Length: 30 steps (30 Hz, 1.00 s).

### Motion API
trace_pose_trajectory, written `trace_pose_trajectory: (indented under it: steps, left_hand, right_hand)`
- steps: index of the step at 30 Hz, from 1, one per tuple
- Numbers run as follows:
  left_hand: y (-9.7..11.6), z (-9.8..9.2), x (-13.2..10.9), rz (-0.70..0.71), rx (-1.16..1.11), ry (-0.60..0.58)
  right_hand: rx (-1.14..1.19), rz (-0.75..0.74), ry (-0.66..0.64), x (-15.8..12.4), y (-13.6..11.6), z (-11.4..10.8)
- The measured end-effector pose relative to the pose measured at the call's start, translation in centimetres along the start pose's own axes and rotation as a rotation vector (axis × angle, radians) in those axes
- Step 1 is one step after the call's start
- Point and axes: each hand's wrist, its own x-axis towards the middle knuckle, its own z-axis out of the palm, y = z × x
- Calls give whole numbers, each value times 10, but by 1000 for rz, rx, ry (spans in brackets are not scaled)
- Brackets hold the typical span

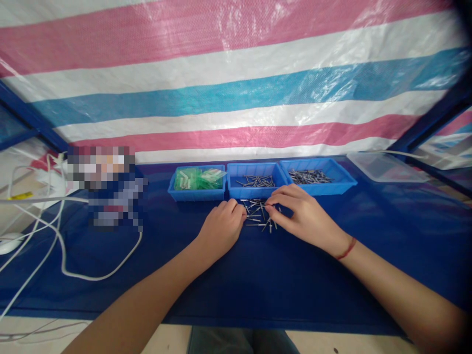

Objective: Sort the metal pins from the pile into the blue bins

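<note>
A loose pile of silver blind rivets (pixel 257 212) lies on the dark blue table in front of the bins. At the pile's left edge is my left hand (pixel 223 223), its fingers curled together; whatever is inside them is hidden. My right hand (pixel 304 214) reaches in from the right, thumb and forefinger pinched on a rivet at the pile's upper right. Just behind the pile, the middle blue bin (pixel 254 192) holds more rivets (pixel 256 181). In the right blue bin (pixel 324 189) lies a fuller heap of rivets (pixel 309 176).
To the left, a blue bin (pixel 197 195) holds green plastic packets (pixel 199 179). A clear plastic lid or tray (pixel 387 167) lies at the back right. White cables (pixel 99 279) loop over the table's left side near a blurred-out patch. A striped sheet (pixel 236 108) hangs behind.
</note>
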Motion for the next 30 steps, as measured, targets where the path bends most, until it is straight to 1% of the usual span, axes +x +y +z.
trace_pose_trajectory:
  steps: [2, 5, 8, 11, 15, 19, 22, 25, 27, 30]
  left_hand:
    - [2, 1, 0, 1, -55, 37]
    - [5, -1, 1, -19, -238, 102]
    - [8, -3, 2, -49, -431, 161]
    - [11, -5, 2, -45, -530, 172]
    - [14, -6, 1, -35, -563, 160]
    - [14, -5, 1, -15, -553, 153]
    - [13, -3, 2, 18, -550, 137]
    - [12, -2, 3, 53, -548, 94]
    - [11, -3, 4, 48, -557, 84]
    - [9, -4, 4, 14, -571, 108]
  right_hand:
    - [43, -30, -35, 0, -1, 2]
    - [150, -13, -38, -1, -4, 5]
    - [292, 59, 20, -2, -8, 7]
    - [406, 157, 95, -3, -14, 8]
    - [505, 240, 150, -4, -21, 11]
    - [480, 250, 169, -5, -25, 11]
    - [421, 234, 185, -5, -26, 10]
    - [410, 183, 172, -5, -27, 8]
    - [417, 156, 168, -5, -27, 8]
    - [409, 148, 178, -5, -26, 7]
